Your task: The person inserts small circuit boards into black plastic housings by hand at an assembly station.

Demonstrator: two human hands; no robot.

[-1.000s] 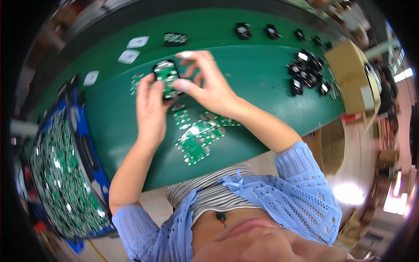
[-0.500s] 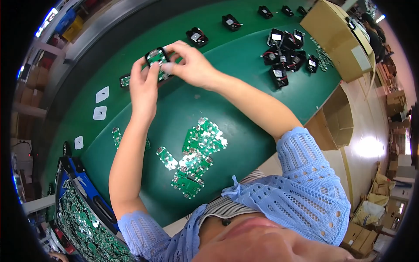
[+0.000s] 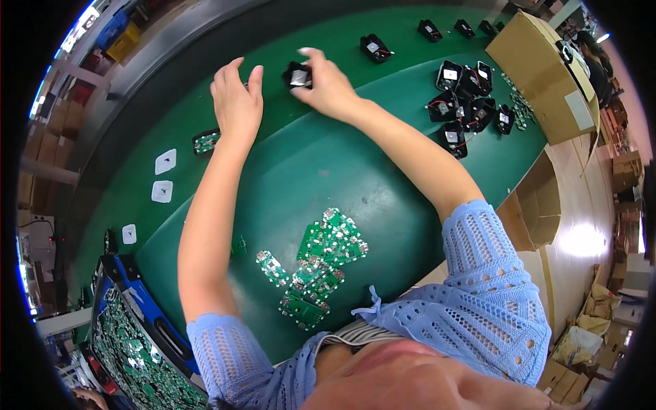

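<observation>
My left hand (image 3: 237, 104) is raised over the far side of the green table, thumb and fingers apart, with nothing visible in it. To its right, my right hand (image 3: 329, 85) has thumb and fingers around the right side of a small black plastic housing (image 3: 298, 76) with a silvery patch inside. Just beside my left wrist lies a black housing with a green circuit board (image 3: 205, 141) in it, partly covered by the wrist. A loose pile of green circuit boards (image 3: 333, 239) sits nearer me, between my forearms.
More black housings with red wires (image 3: 471, 85) cluster at the right, beside a cardboard box (image 3: 540, 75). Others line the far strip, including one housing (image 3: 375, 48). White square pads (image 3: 162, 191) lie at left. A blue-edged bin of boards (image 3: 130, 342) stands lower left.
My hands have parted and the board-fitted housing they held is out of sight. My right hand has moved to another housing, which has shifted left. The whole view has shifted slightly.
</observation>
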